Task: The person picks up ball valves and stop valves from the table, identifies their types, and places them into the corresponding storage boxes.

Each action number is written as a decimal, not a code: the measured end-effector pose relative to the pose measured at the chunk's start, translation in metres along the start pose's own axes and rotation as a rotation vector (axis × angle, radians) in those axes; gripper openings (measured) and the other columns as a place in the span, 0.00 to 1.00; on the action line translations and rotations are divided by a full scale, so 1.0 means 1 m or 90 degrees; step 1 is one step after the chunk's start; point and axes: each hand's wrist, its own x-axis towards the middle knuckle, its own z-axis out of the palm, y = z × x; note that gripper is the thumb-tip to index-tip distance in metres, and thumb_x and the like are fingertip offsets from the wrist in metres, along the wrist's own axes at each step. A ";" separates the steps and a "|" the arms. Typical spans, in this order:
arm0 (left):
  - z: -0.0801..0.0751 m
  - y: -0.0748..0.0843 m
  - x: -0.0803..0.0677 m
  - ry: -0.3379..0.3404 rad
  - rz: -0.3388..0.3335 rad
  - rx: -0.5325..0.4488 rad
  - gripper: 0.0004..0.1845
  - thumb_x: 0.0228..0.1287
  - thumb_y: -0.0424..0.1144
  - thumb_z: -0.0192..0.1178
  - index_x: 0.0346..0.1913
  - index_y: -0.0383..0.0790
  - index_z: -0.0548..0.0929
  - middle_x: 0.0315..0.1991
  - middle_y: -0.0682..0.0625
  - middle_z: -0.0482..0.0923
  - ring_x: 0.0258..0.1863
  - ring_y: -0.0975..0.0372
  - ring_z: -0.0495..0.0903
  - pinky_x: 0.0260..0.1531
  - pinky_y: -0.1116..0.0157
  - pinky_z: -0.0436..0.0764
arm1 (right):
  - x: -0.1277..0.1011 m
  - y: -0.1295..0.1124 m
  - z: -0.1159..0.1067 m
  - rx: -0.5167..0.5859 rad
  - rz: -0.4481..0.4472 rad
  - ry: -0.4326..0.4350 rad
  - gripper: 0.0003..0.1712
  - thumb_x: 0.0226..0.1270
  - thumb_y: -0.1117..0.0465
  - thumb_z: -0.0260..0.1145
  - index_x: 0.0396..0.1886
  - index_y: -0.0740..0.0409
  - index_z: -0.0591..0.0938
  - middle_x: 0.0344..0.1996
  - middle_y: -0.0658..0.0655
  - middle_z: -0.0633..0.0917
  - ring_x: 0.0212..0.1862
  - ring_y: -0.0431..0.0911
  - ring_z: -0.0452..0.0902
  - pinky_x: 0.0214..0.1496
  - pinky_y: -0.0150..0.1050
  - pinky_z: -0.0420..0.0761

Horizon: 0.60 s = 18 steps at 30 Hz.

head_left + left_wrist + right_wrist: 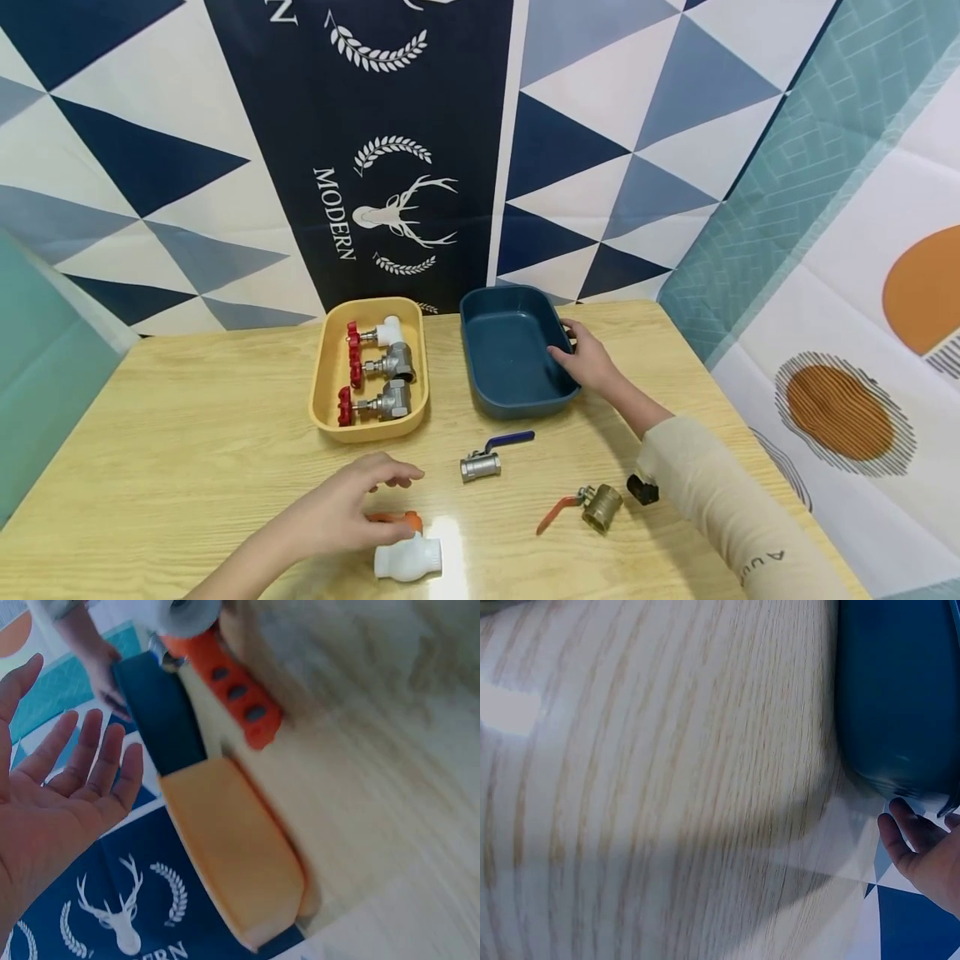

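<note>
My right hand (588,358) grips the right wall of a dark blue bin (513,350), thumb over the rim and fingers outside. In the right wrist view, the fingertips are at the end of the bin (900,697). My left hand (352,504) hovers with relaxed fingers over a white plastic ball valve (408,562) with an orange handle, overlapping part of the handle. In the left wrist view that hand (67,795) has spread fingers and nothing in them; the orange handle (232,694) is beside it. A steel ball valve (480,465) with a blue lever lies before the bin.
At the back stands a yellow bin (327,367) holding several red-wheeled valves (393,400). A brass ball valve (602,508) with a red lever lies at the right, near a small black object (642,490) by the sleeve. Patterned cloth (405,208) hangs behind the table.
</note>
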 end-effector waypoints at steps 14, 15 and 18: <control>0.021 -0.007 0.000 -0.129 -0.029 0.035 0.34 0.49 0.59 0.67 0.57 0.45 0.76 0.50 0.56 0.72 0.47 0.69 0.69 0.46 0.70 0.73 | -0.002 -0.004 -0.003 0.002 0.012 -0.008 0.35 0.68 0.57 0.57 0.70 0.63 0.57 0.55 0.70 0.73 0.49 0.59 0.74 0.47 0.50 0.79; 0.022 -0.008 0.000 -0.131 -0.027 0.043 0.34 0.49 0.59 0.67 0.57 0.45 0.75 0.50 0.56 0.72 0.47 0.69 0.68 0.46 0.70 0.73 | -0.002 -0.004 -0.003 0.003 0.014 -0.006 0.35 0.68 0.57 0.57 0.70 0.63 0.57 0.55 0.70 0.73 0.50 0.59 0.74 0.47 0.51 0.79; 0.024 -0.009 -0.001 -0.133 -0.028 0.060 0.35 0.47 0.58 0.68 0.58 0.46 0.75 0.50 0.56 0.72 0.48 0.69 0.69 0.47 0.70 0.74 | -0.003 -0.003 -0.003 0.003 0.017 -0.005 0.34 0.69 0.59 0.55 0.70 0.63 0.56 0.55 0.71 0.73 0.51 0.60 0.74 0.49 0.51 0.78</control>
